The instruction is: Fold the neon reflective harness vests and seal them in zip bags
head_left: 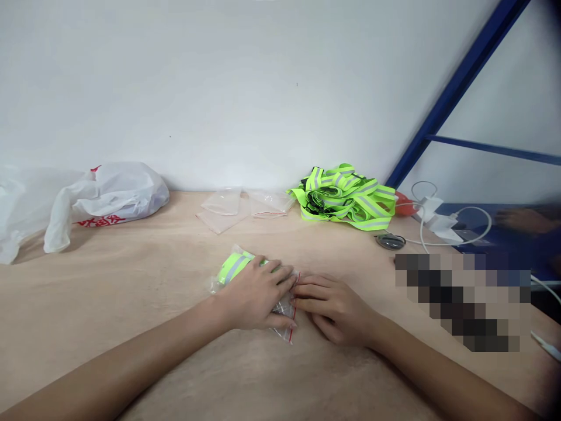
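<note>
A clear zip-lock bag (286, 334) with a red seal line lies on the table in front of me. Inside it is a folded neon-green reflective strap (234, 267) with a silver stripe. My left hand (258, 292) lies flat over the bag with its fingers spread, pressing it down and hiding most of the strap. At the red-lined edge, the fingertips of my right hand (335, 310) are drawn together on the seal. Its curled fingers partly hide that edge.
Spare clear bags (221, 204) lie near the wall. Beside them is a heap of green reflective straps (346, 199). A computer mouse (390, 241) and white chargers with cables (438, 225) are at the right. A white plastic bag (123, 193) sits at the left; a blue metal frame (456, 88) rises behind.
</note>
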A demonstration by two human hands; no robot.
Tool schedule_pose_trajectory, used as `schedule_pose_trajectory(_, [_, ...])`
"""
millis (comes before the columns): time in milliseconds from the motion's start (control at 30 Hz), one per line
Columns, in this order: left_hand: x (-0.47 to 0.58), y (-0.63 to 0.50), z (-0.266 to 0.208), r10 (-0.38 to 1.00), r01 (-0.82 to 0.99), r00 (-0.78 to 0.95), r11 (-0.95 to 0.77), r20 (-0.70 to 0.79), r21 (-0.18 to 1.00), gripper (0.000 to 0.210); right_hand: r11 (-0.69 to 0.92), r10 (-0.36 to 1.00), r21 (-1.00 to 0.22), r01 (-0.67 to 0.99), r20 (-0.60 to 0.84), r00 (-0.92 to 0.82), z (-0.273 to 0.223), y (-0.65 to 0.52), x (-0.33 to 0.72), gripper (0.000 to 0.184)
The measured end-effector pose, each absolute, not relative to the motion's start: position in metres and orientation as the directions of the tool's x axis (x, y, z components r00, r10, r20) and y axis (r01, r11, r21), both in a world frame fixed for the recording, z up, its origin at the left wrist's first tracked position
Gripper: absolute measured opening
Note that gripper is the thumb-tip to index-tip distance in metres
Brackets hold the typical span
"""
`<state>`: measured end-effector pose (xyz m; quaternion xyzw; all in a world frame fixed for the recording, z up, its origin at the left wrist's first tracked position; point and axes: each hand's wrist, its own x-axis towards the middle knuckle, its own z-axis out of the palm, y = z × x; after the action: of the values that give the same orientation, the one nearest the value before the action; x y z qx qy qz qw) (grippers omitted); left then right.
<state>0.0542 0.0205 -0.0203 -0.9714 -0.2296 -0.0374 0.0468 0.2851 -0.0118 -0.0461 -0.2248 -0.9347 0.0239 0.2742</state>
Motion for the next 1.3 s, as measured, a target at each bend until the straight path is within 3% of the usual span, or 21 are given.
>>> schedule_pose_trajectory(300, [0.0540,0.0211,-0.0201,0.429,0.436,0.899,-0.897,0.088,-0.074,0.081,0.906,0.411,-0.146,0.397,0.522,-0.748,-0.0465,-0.0119,0.2852,0.028])
schedule_pose_trajectory(1000, [0.0599,0.0128,-0.0195,0.474,0.481,0.877,-0.858,0.080,-0.179,0.078,0.891,0.451,-0.216,0.400,0.523,-0.724,-0.0494,-0.0142,0.2768,0.035])
schedule_pose_trajectory(1300, [0.0540,0.0196,-0.0209,0.444,0.453,0.888,-0.889,0.121,-0.060,0.069,0.874,0.483,-0.229,0.429,0.501,-0.718,-0.0554,-0.0146,0.2807,0.037])
